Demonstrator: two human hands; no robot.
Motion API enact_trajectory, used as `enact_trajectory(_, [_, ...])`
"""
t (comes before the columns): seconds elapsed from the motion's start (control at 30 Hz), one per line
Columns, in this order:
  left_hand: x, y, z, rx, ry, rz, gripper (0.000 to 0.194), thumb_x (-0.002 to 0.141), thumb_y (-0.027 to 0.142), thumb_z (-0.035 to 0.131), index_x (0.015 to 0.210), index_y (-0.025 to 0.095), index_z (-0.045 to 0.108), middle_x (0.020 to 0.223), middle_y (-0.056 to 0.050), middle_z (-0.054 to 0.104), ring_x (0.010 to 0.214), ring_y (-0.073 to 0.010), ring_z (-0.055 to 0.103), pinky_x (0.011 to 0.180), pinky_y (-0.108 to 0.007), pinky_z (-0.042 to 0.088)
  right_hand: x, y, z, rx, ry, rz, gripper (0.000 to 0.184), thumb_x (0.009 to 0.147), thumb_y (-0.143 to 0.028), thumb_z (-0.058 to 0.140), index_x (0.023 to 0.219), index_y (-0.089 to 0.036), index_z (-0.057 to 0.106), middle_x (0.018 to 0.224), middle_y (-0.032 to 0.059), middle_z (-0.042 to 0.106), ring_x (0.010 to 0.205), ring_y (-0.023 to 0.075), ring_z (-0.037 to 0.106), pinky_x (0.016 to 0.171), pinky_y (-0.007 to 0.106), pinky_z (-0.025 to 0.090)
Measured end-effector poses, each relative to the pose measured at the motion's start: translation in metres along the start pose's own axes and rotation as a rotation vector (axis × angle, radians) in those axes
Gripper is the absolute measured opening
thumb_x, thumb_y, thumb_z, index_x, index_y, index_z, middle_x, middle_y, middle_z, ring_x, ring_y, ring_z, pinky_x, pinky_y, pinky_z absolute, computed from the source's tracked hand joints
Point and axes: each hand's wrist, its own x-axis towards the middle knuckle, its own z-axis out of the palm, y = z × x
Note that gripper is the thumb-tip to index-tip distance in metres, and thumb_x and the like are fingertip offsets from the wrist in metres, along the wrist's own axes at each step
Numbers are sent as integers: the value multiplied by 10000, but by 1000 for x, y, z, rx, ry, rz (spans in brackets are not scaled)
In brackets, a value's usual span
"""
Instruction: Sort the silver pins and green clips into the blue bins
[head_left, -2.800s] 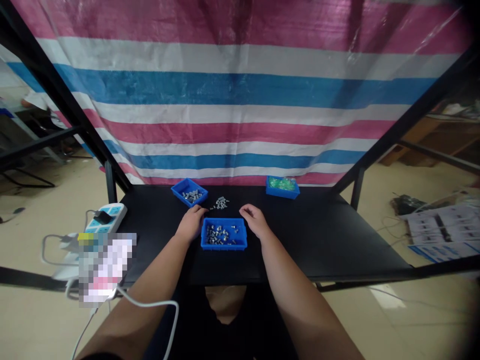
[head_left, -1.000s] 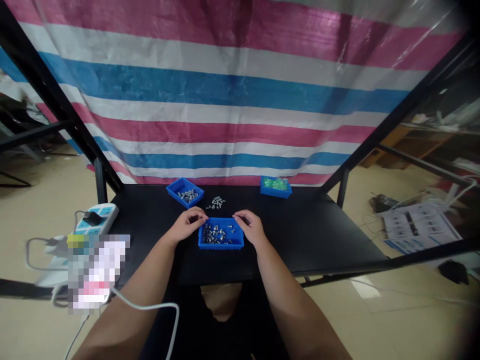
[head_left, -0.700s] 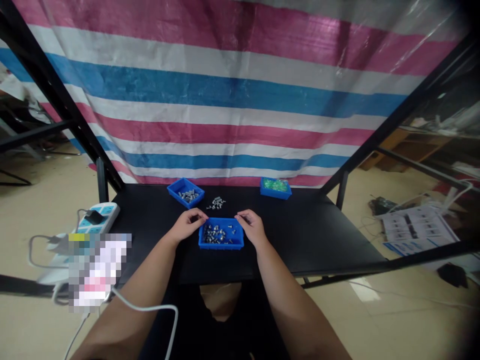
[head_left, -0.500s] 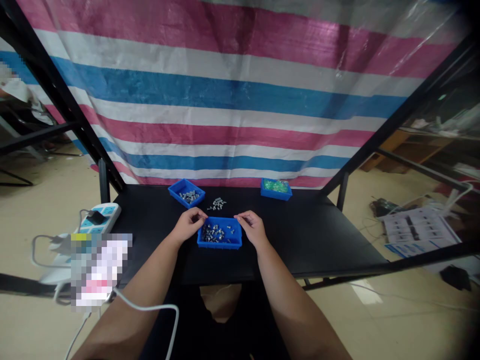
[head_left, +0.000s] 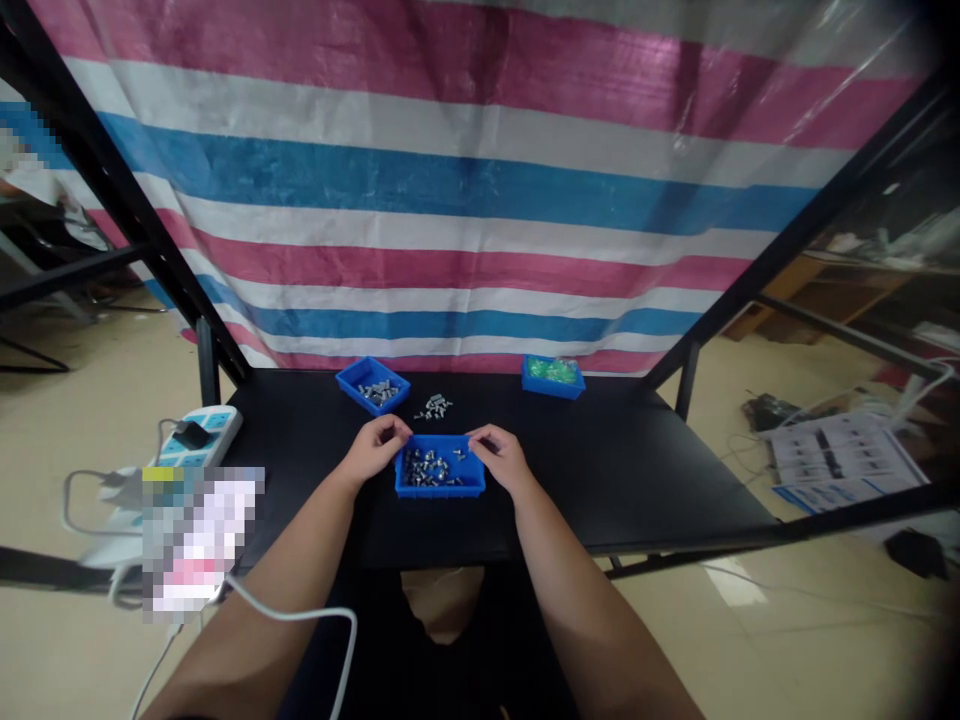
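A shallow blue plastic bin [head_left: 441,491] sits on the black table close in front of me. Small metal screws [head_left: 426,468] lie in it, mostly heaped toward its left side, with a few at the right. My left hand [head_left: 373,448] is closed, thumb and forefinger pinched at the bin's back left corner. At the opposite back corner, my right hand [head_left: 501,455] pinches the rim in the same way. Just beyond the bin, a small loose pile of metal parts [head_left: 435,406] rests on the table.
Back left stands another blue bin [head_left: 352,379] with metal pieces inside. A third blue bin [head_left: 553,387], at the back right, holds green bagged items. On the left lies a power strip [head_left: 214,428] with plugs and white cables. A striped sheet [head_left: 465,265] hangs behind the table.
The bin has shifted very slightly to the right, and a few screws at its right side lie differently. Both hands stay at its back corners.
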Motion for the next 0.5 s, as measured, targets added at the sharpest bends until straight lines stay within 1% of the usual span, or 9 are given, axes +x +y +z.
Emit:
enact_trajectory(0.07, [2, -2, -1, 55, 15, 41, 223, 872, 374, 609, 863, 163, 679, 835, -46, 685, 786, -185, 642, 758, -302, 518, 0, -2, 0, -23, -4, 10, 219, 826, -420, 709, 776, -211, 671, 924, 65, 739, 853, 227, 693, 782, 355, 544])
enact_trajectory(0.13, [5, -5, -2, 126, 38, 89, 221, 900, 348, 563, 875, 174, 697, 912, -61, 700, 898, -206, 653, 880, -338, 511, 0, -5, 0, -53, -11, 13, 222, 847, -429, 682, 787, -215, 683, 904, 55, 733, 840, 223, 683, 771, 347, 536])
enact_trajectory(0.23, [9, -12, -3, 191, 39, 133, 258, 912, 253, 478, 955, 188, 724, 1039, -77, 710, 1036, -221, 647, 1007, -377, 476, 0, -7, -1, -75, -17, 10, 228, 874, -445, 646, 836, -227, 698, 908, 47, 723, 838, 219, 668, 761, 336, 529])
enact_trajectory(0.3, [11, -17, -2, 218, 9, 168, 318, 885, 173, 438, 1007, 185, 731, 1119, -89, 708, 1100, -224, 639, 1043, -397, 464, 1, -7, -1, -68, 9, 8, 235, 887, -456, 624, 860, -232, 689, 908, 42, 711, 823, 210, 654, 749, 324, 524])
enact_trajectory(0.37, [13, -22, 0, 270, -15, 210, 345, 867, 137, 440, 1035, 180, 739, 1175, -104, 705, 1136, -234, 633, 1053, -420, 462, 2, -4, -2, -64, 61, 14, 238, 890, -464, 610, 869, -234, 669, 871, 33, 687, 779, 197, 634, 718, 308, 516])
enact_trajectory(0.5, [16, -25, 2, 420, -15, 290, 287, 895, 202, 521, 1063, 188, 753, 1245, -123, 695, 1147, -270, 619, 1040, -469, 460, 5, 4, -3, -99, 136, 54, 267, 881, -495, 589, 846, -236, 643, 802, 26, 646, 720, 191, 607, 653, 293, 505])
